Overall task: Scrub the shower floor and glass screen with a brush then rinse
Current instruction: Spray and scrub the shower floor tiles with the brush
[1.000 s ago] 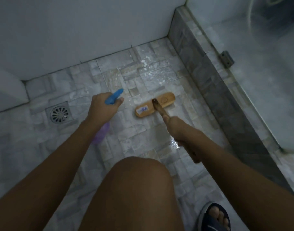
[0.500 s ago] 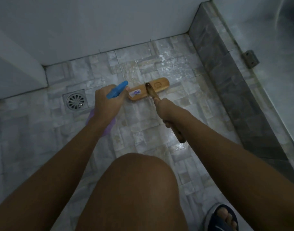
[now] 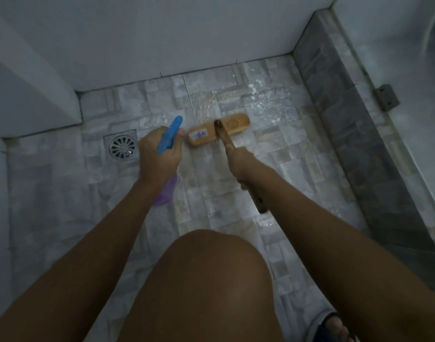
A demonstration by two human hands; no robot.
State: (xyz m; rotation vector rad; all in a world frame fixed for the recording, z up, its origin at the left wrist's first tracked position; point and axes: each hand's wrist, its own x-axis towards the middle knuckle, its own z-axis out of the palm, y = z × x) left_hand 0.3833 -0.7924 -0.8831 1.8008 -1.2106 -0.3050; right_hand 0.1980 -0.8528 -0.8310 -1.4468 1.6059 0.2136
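The right hand is closed around the wooden handle of the scrubbing brush, gripping it at mid-length; the handle's free end projects below the wrist toward the lower centre of the frame. The brush head, a flat wooden block with a small label on its left half, lies bristle-side down on the shower floor just above centre frame, its long axis running left to right with the right end slightly higher. The left hand is wrapped around the neck of a spray bottle; the blue trigger head points toward the upper right, its tip just beside the left end of the brush head, and the purple body hangs below the hand. A round-grated floor drain sits just left of the left hand. Wet, foamy patches cover the tiles to the upper right of the brush head. A grey stone kerb runs down the right side, carrying the glass screen and its metal bracket. A bent knee fills the lower centre, and a sandalled foot shows at the lower right.
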